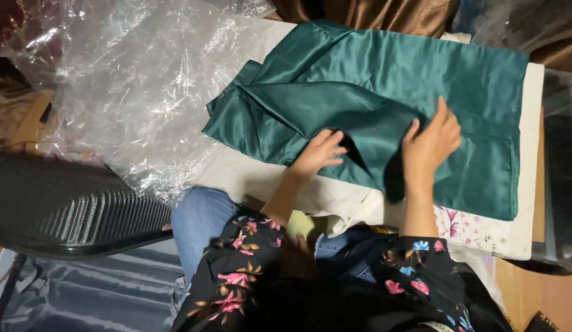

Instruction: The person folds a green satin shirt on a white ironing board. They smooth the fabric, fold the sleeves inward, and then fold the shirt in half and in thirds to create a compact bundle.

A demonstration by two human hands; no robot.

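Head camera looks steeply down, close over the lap.

The glossy satin cloth is deep emerald green, plain and unpatterned; the flat fabric sheet beneath it is cream, with a corner printed in pink flowers and pale green leaves; the crinkled plastic wrap is clear with white glints; the sleeves are black with pink, orange and blue blossoms; the jeans are mid blue; the ribbed plastic chair back is black.
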